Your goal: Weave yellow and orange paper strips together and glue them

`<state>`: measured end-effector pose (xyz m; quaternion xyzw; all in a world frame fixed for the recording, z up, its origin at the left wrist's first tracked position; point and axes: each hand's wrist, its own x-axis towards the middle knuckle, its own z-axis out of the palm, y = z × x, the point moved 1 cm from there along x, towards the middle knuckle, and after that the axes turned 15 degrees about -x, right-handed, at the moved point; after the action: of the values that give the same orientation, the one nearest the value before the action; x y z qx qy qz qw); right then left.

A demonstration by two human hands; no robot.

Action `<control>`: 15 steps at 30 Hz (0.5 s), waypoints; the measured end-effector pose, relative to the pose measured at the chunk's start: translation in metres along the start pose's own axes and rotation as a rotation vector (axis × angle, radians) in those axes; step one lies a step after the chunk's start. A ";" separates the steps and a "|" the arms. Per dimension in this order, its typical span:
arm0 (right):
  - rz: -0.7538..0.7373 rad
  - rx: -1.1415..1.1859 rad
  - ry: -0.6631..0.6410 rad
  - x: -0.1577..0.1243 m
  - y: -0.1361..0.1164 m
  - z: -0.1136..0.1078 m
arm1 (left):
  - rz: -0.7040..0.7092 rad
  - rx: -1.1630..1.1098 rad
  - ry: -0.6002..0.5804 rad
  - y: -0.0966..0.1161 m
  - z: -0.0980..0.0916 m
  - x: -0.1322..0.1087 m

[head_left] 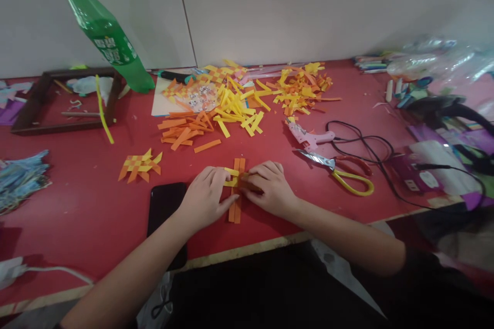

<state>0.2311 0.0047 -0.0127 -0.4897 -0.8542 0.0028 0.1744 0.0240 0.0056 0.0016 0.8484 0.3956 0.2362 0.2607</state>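
1. Here we are: two orange strips (237, 212) run near to far on the red tabletop (96, 216), crossed by yellow strips (231, 183), right between the hands.
2. Left hand (205, 196): just left of the crossing, half curled, forefinger at the yellow, thumb tip reaching the orange; grip, can't tell.
3. Right hand (272, 187): fingers bent over the crossing's right side, thumb a little apart; fingertips shadowed, so can't tell whether they pinch.
4. Phone (168, 203) at left, scissors (335, 165) at right, loose strips (185, 131) on the far side.
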 end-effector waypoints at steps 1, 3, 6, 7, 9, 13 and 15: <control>-0.001 -0.003 -0.002 0.000 0.000 0.000 | 0.016 -0.014 -0.004 0.000 0.000 0.000; -0.004 -0.010 -0.010 0.000 0.000 0.000 | 0.045 -0.040 -0.021 0.000 0.001 0.000; -0.002 -0.022 -0.019 0.000 0.000 0.001 | 0.067 -0.062 -0.041 0.000 0.002 0.000; -0.001 -0.025 -0.021 -0.001 0.000 0.001 | 0.069 -0.066 -0.044 -0.001 0.002 0.000; 0.002 -0.029 -0.022 -0.001 0.000 0.001 | 0.071 -0.072 -0.044 -0.002 0.003 0.000; 0.005 -0.034 -0.014 -0.001 0.000 0.001 | 0.076 -0.076 -0.052 -0.002 0.003 -0.001; 0.002 -0.035 -0.009 -0.001 -0.001 0.001 | 0.078 -0.073 -0.057 -0.001 0.002 -0.001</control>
<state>0.2309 0.0037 -0.0134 -0.4937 -0.8544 -0.0098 0.1620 0.0241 0.0050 -0.0012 0.8594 0.3460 0.2360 0.2933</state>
